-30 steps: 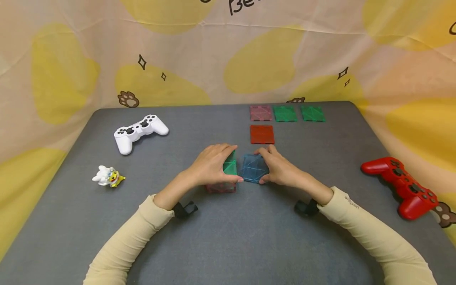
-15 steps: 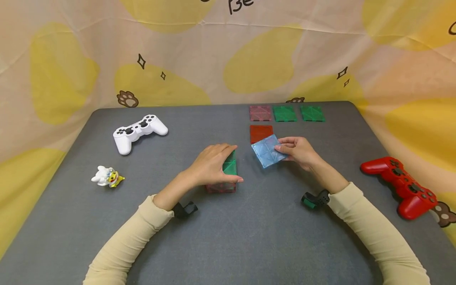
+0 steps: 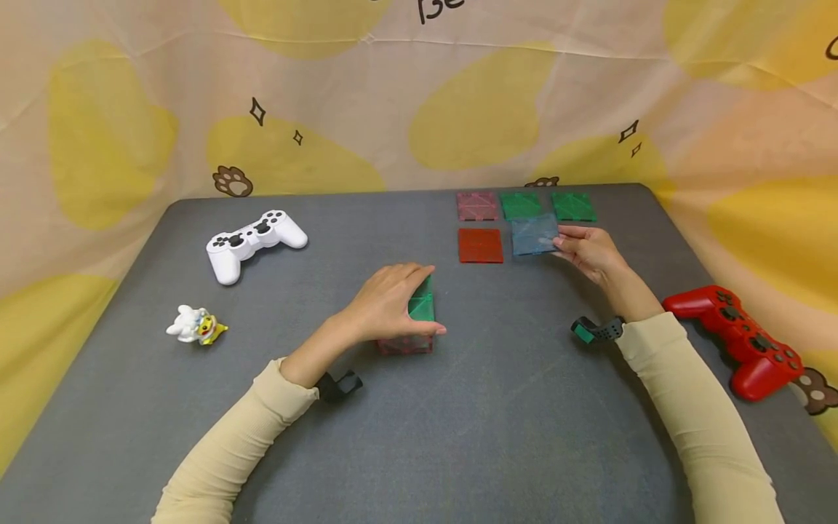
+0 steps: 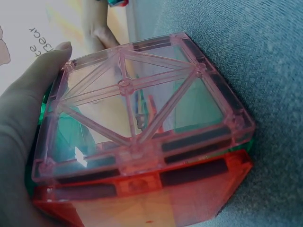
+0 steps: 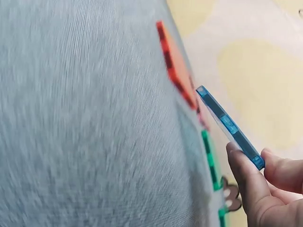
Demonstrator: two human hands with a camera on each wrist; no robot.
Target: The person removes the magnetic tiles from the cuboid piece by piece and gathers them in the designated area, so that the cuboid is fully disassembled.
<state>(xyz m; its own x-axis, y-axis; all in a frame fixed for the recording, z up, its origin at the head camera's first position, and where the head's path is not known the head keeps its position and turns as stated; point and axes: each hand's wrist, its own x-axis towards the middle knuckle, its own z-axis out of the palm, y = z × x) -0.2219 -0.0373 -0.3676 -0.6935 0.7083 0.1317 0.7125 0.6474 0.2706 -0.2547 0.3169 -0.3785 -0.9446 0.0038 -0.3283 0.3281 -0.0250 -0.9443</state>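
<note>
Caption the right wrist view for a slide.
Right hand pinches a blue tile; a red tile and green tiles lie on the table.

We see the left hand (image 4: 19, 120) holding a tile box (image 4: 134, 137): pink panel (image 4: 125, 86) facing us, red panel (image 4: 139, 183) below, grey surface (image 4: 272, 75) beside.

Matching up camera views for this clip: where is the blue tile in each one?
Head: the blue tile is right of centre, above mid-height, pinched by the right hand.
Left wrist: no blue tile can be made out.
Right wrist: right of centre, about mid-height, the blue tile seen edge-on.
Shared landmark: the patterned cloth, at the top in head, upper left in left wrist, right side in right wrist.
</note>
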